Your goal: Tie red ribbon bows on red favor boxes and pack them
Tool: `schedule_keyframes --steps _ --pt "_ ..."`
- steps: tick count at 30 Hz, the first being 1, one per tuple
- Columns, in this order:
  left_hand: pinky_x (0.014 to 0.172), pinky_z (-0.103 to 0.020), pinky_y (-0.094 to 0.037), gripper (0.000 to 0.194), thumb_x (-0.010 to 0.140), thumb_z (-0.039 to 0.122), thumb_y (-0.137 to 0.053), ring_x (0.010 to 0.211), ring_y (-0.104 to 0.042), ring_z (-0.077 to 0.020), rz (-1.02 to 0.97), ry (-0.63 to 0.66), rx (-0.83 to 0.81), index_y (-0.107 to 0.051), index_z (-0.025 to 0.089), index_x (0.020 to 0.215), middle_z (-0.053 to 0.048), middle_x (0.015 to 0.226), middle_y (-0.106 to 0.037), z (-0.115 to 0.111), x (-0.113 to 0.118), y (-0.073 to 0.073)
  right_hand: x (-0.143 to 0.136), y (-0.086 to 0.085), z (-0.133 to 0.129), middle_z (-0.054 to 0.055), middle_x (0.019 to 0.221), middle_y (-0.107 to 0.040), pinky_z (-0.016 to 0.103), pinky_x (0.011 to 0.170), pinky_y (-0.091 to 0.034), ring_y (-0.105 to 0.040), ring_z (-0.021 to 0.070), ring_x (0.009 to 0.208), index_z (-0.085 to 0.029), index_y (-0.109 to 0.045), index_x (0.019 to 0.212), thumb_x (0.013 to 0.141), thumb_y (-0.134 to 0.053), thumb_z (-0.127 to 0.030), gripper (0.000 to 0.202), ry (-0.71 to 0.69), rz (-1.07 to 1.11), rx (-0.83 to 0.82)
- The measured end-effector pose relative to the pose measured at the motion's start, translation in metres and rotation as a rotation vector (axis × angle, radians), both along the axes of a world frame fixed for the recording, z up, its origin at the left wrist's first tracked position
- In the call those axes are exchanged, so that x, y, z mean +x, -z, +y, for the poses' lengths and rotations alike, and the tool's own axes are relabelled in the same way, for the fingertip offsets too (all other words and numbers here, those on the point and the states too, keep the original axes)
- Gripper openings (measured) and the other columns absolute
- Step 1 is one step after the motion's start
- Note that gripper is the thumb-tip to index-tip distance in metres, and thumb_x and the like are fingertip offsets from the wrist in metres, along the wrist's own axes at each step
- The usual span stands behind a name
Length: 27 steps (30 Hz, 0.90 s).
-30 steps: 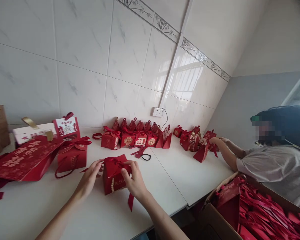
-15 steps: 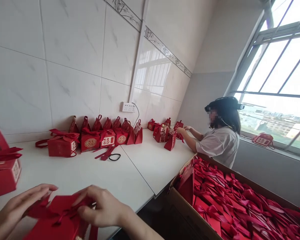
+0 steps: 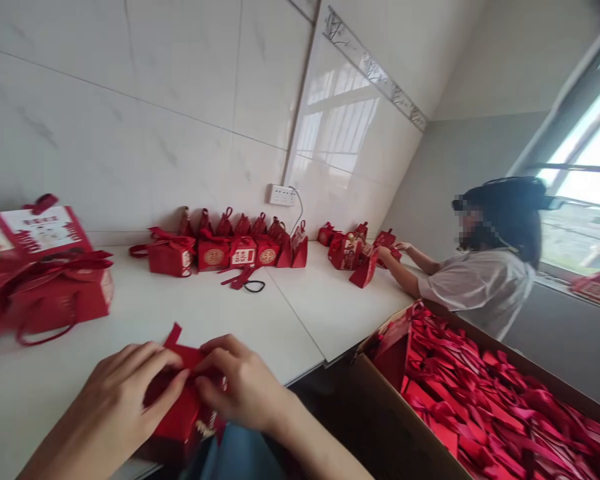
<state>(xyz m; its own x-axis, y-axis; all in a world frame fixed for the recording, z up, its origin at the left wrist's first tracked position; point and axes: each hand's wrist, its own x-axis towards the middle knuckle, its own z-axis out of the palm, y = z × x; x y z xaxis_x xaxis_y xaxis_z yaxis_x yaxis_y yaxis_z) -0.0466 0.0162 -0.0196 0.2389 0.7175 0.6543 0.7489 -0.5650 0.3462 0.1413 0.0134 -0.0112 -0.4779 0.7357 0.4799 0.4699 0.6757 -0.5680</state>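
A red gift box (image 3: 177, 415) stands at the table's near edge in front of me, partly covered by my hands. My left hand (image 3: 130, 390) is closed over its top, thumb and fingers pinching the red ribbon (image 3: 174, 335). From the other side my right hand (image 3: 240, 380) pinches at the same ribbon, its fingertips close to the left ones. One ribbon end sticks up beyond the fingers. The knot itself is hidden by my fingertips.
Finished-looking red boxes (image 3: 213, 253) line the tiled wall. More boxes (image 3: 75, 300) stand at left. A black loop (image 3: 254, 287) lies mid-table. At right, a carton (image 3: 380, 387) is full of red ribboned pieces. Beyond it a person (image 3: 480, 287) handles boxes.
My view has swung left and down. My left hand has moved from the box's side onto its top, and both hands have come together at the ribbon.
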Motion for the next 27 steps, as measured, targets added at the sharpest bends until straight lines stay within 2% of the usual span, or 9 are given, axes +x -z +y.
schedule_keyframes --steps 4,8,12,17,22,27 --pt "0.075 -0.038 -0.048 0.02 0.082 0.042 -0.052 0.075 -0.061 -0.0215 0.192 -0.002 -0.003 -0.062 0.025 0.079 -0.001 0.078 -0.064 -0.013 -0.003 -0.015 -0.003 0.001 -0.005 0.011 0.107 -0.062 0.029 0.08 -0.054 -0.065 0.0163 0.088 -0.017 -0.063 0.089 0.081 -0.056 -0.015 0.011 0.022 0.069 -0.006" --pt "0.083 -0.041 -0.048 0.016 0.087 0.031 -0.048 0.078 -0.062 -0.0213 0.26 -0.065 0.015 -0.059 0.021 0.082 -0.002 0.081 -0.065 -0.025 0.002 -0.016 -0.003 -0.001 -0.009 0.01 0.102 -0.062 0.03 0.075 -0.054 -0.063 0.0151 0.078 -0.017 -0.063 0.088 0.083 -0.054 -0.016 0.01 0.034 0.07 -0.029" --pt "0.097 -0.044 -0.042 0.006 0.086 0.019 -0.05 0.081 -0.063 -0.0191 0.271 -0.121 -0.029 -0.056 0.018 0.084 -0.002 0.085 -0.065 -0.033 0.009 -0.017 0.001 -0.004 -0.015 0.011 0.102 -0.06 0.033 0.079 -0.053 -0.063 0.0182 0.087 -0.017 -0.063 0.093 0.086 -0.052 -0.019 0.013 0.023 0.013 -0.039" --pt "0.08 -0.041 -0.048 0.013 0.088 0.02 -0.051 0.086 -0.062 -0.0233 0.325 -0.257 -0.204 -0.061 0.017 0.081 -0.006 0.087 -0.064 -0.04 0.008 -0.029 0.004 -0.011 -0.017 0.01 0.102 -0.06 0.032 0.078 -0.052 -0.063 0.0175 0.086 -0.018 -0.064 0.091 0.091 -0.05 -0.022 0.015 -0.01 -0.018 -0.06" --pt "0.08 -0.037 -0.049 0.014 0.089 0.02 -0.05 0.089 -0.061 -0.0215 0.266 -0.179 -0.344 -0.064 0.018 0.085 -0.005 0.09 -0.064 -0.041 0.004 -0.038 -0.005 -0.019 -0.007 0.006 0.089 -0.062 0.031 0.075 -0.051 -0.061 0.0157 0.078 -0.019 -0.065 0.08 0.091 -0.05 -0.021 0.019 0.008 -0.015 -0.031" --pt "0.076 -0.036 -0.048 0.021 0.09 0.02 -0.042 0.088 -0.06 -0.0223 0.271 -0.165 -0.329 -0.06 0.02 0.08 -0.005 0.088 -0.064 -0.034 0.003 -0.036 -0.019 -0.026 0.006 0.008 0.087 -0.062 0.036 0.079 -0.051 -0.059 0.0188 0.082 -0.017 -0.069 0.082 0.083 -0.058 -0.009 0.014 -0.019 -0.144 0.004"
